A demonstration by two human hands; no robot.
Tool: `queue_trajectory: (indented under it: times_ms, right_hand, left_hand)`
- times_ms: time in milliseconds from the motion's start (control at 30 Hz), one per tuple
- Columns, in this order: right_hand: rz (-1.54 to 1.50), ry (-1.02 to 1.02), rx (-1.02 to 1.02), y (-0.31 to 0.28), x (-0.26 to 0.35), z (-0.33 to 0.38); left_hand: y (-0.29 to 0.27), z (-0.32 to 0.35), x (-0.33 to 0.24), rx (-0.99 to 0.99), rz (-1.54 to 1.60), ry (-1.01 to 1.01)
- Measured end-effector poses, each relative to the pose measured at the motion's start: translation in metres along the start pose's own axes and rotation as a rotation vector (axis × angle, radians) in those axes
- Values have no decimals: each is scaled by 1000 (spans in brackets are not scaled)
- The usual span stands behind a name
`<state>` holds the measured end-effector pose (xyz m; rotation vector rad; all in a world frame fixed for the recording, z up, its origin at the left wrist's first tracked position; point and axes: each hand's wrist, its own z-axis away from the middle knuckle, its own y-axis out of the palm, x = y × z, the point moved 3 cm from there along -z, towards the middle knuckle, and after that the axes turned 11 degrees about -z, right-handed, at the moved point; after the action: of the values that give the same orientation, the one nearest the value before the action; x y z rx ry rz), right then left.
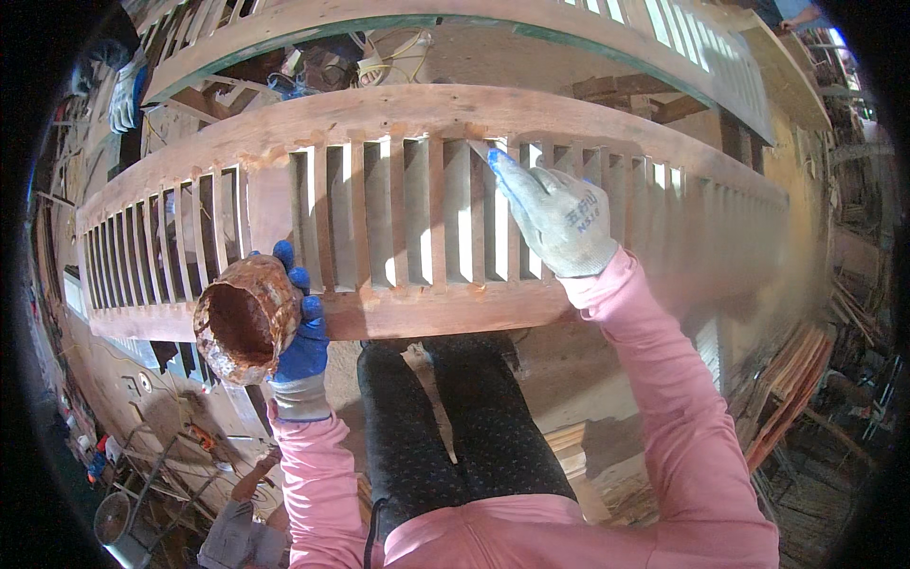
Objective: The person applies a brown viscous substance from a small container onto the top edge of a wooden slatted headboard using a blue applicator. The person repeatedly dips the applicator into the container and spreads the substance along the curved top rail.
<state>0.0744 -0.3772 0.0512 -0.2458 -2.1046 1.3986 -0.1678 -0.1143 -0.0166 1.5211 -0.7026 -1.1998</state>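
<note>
My left hand (305, 343), in a blue-coated glove, grips a rough, round pot (282, 302) crusted with brown paste. The pot's mouth tilts toward me, showing a brown-coated inside. My right hand (561, 213), in a grey glove with blue fingertips, is closed around a thin flat blade (480, 148), probably a putty knife; its handle is hidden. The blade's tip meets the upper rail of a long slatted wooden panel (427, 311), where a slat joins it. Brown smears mark several joints along that rail.
Beyond it lies another slatted wooden frame (379, 21) with a green edge. A pair of gloves (123, 100) hangs at the far left. Another person (242, 536) is at the lower left, near a metal bucket (118, 522). Stacked boards (787, 394) stand at the right.
</note>
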Motion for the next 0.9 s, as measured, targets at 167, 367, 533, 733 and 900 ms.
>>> queue_trajectory:
  times_ms: [167,367,533,733,900]
  right_hand:
    - [-407,373,-153,-19,-25,-2]
    - [2,145,5,-22,-29,7]
    - [27,28,-9,-18,-26,17]
    - [45,9,-26,-17,-31,16]
    - [-141,164,-79,-26,-32,23]
  left_hand:
    - [2,0,0,-40,45,-20]
    - [-1,-1,-2,-45,16,-15]
    - [-5,-1,-2,6,4,-5]
    - [-2,0,-3,-10,-54,14]
    - [5,-2,-3,-3,-45,-6]
